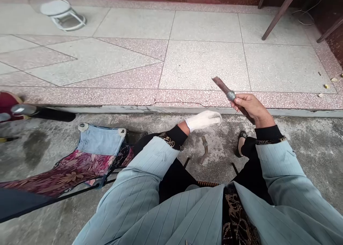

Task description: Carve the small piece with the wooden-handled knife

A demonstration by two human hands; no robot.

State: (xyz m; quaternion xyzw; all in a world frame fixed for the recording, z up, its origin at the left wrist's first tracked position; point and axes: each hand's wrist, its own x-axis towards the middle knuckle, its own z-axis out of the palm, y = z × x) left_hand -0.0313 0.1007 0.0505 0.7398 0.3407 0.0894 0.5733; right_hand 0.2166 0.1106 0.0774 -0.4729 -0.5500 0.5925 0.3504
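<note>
A wooden stick [221,85] with silvery wire [230,95] wound in a thick band around its middle is held up, slanting, in front of the edge of a pale tiled step [206,63]. The person's bare right hand [249,105] pinches it just below the band, thumb against fingers. The left hand [205,120], in a white glove, is apart from the stick, its fingers curled together; whether they grip anything cannot be told. Below, between the person's 2 legs, a bent piece of wood [205,150] lies on grey concrete [308,130]. To the left stands a folding chair [96,139] with denim and flowered fabric; farther off, 1 white stool [55,7] is on the tiles.
</note>
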